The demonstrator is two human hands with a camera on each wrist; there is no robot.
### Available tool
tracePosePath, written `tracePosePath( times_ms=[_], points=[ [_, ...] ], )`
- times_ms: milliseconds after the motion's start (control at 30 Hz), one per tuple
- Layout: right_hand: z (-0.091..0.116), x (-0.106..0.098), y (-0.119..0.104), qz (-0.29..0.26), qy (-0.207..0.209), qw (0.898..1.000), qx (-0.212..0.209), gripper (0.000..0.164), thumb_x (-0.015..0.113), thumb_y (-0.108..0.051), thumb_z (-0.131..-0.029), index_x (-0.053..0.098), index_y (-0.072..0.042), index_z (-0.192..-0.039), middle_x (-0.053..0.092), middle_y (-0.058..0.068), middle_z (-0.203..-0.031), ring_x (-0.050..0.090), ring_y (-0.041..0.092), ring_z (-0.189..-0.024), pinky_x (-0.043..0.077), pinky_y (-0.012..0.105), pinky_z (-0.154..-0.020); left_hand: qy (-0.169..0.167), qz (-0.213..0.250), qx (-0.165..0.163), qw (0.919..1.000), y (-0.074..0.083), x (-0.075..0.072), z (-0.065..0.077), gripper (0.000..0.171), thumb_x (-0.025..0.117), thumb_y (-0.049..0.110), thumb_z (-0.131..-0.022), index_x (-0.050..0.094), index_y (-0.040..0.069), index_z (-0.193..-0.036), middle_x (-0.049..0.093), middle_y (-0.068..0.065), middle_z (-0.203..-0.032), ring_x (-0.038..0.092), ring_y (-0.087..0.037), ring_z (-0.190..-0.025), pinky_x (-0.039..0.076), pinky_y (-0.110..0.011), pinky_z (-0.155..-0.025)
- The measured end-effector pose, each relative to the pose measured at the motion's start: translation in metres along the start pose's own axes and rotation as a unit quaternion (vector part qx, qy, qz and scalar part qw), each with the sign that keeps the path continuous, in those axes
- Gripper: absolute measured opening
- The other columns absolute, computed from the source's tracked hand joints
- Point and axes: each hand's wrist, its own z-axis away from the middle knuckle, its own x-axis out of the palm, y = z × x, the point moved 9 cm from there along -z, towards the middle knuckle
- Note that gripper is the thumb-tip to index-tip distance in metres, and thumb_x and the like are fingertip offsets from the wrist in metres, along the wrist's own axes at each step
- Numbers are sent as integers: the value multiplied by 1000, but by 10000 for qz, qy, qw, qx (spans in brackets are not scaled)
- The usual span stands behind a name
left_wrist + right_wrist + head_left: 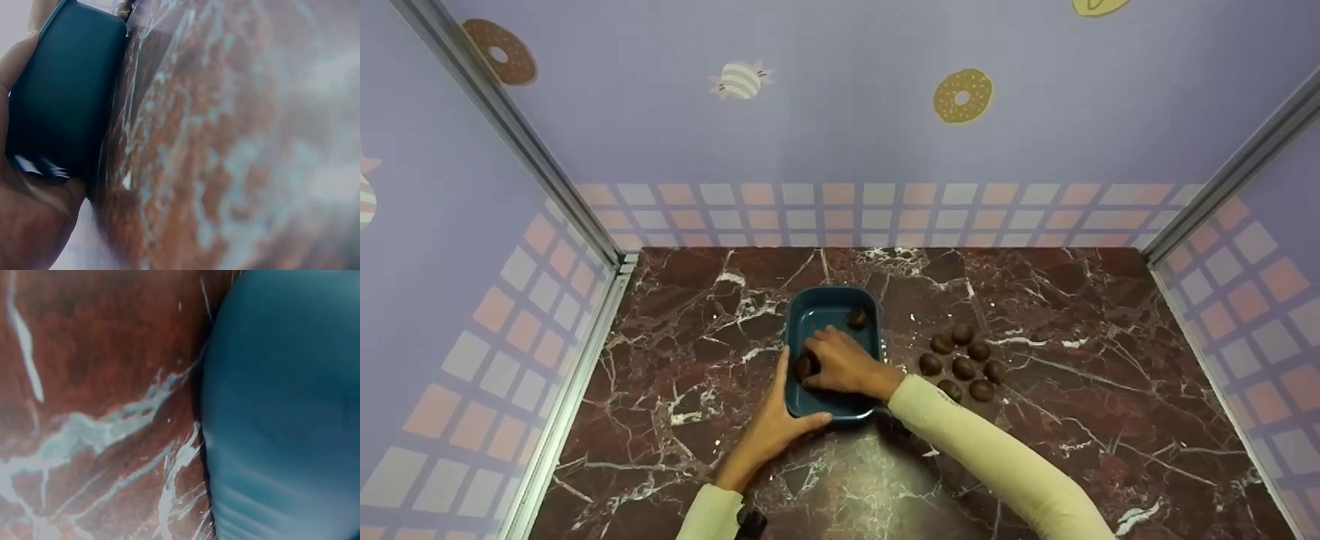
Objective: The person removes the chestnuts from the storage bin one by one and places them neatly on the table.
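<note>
A deep blue rectangular dish (pixel 831 295) stands on the marble-patterned table. My left hand (pixel 771 425) holds its near left corner, fingers along the left wall and thumb at the near rim. The left wrist view shows that hand (pixel 34 219) against the dish's outer wall (pixel 67 84). My right hand (pixel 844 365) reaches inside the dish and grips a brown chestnut (pixel 805 365) near the left wall, partly hidden by the fingers. Another chestnut (pixel 856 318) lies at the far right inside. Only the dish's wall (pixel 281 399) and table show in the right wrist view.
Several loose chestnuts (pixel 963 367) lie grouped on the table to the right of the dish, close to my right sleeve (pixel 990 450). Patterned lilac walls (pixel 847 135) enclose the table (pixel 1080 315) at the back and both sides.
</note>
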Motion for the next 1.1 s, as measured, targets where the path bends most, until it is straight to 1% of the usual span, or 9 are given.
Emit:
tracePosePath(
  times_ms=[167,333,467,600,733,800,900,967,1100],
  points=[
    [6,-10,-8,37,66,9999,-153,40,90,-37,-87,77,-8,-111,73,9,-110,63,30,-102,54,44,-95,30,-27,9,10000,-1,-1,-1,138,99,42,-83,4,14,-179,8,-21,-183,18,-47,-166,19,-68,-130],
    [15,-26,-9,-216,240,9993,-185,44,91,-36,-89,77,-8,-120,73,9,-115,62,29,-105,52,45,-101,7,89,-17,10000,0,-1,0,135,99,35,-85,3,14,-179,7,-18,-184,16,-46,-167,18,-70,-130],
    [26,-34,-6,-315,345,9988,-156,46,90,-37,-91,76,-6,-123,71,10,-116,60,29,-104,52,45,-99,-52,227,-66,9997,-1,0,3,135,98,34,-86,1,19,-179,6,-14,-184,15,-42,-168,18,-69,-131],
    [37,-40,-4,-469,435,9979,-137,48,91,-36,-91,75,-5,-124,70,10,-118,59,27,-106,53,45,-98,-41,307,-53,9995,-2,-1,4,137,99,35,-85,1,20,-179,8,-13,-184,16,-41,-168,18,-69,-130],
    [46,-49,1,-578,533,9968,-115,49,92,-34,-91,74,-5,-125,69,11,-120,59,28,-109,52,48,-109,-35,223,-60,9997,0,-1,4,137,99,36,-84,2,19,-179,7,-12,-185,15,-42,-168,17,-70,-130],
    [51,-53,3,-605,537,9967,-93,50,92,-35,-91,74,-5,-127,69,10,-122,60,28,-112,51,49,-112,-37,121,-76,9999,1,-1,3,138,99,38,-83,2,19,-179,6,-13,-185,14,-43,-167,17,-71,-130],
    [58,-61,8,-662,619,9958,-103,51,92,-35,-91,74,-5,-128,69,11,-123,61,29,-114,53,49,-109,-44,80,-93,9999,1,0,3,139,100,41,-82,3,18,-179,6,-14,-184,14,-44,-167,17,-70,-130],
    [63,-69,11,-717,671,9951,-98,51,93,-34,-91,73,-5,-128,69,12,-125,61,29,-114,56,48,-102,-36,75,-91,9999,1,1,2,139,100,41,-82,4,18,-179,8,-15,-184,15,-43,-167,17,-69,-131],
    [74,-86,23,-763,813,9938,-3,52,94,-31,-90,73,-5,-129,70,12,-127,62,30,-115,57,48,-100,2,65,-82,9999,0,0,0,139,100,40,-81,4,18,-179,9,-15,-184,16,-43,-167,18,-68,-131]
  ],
)
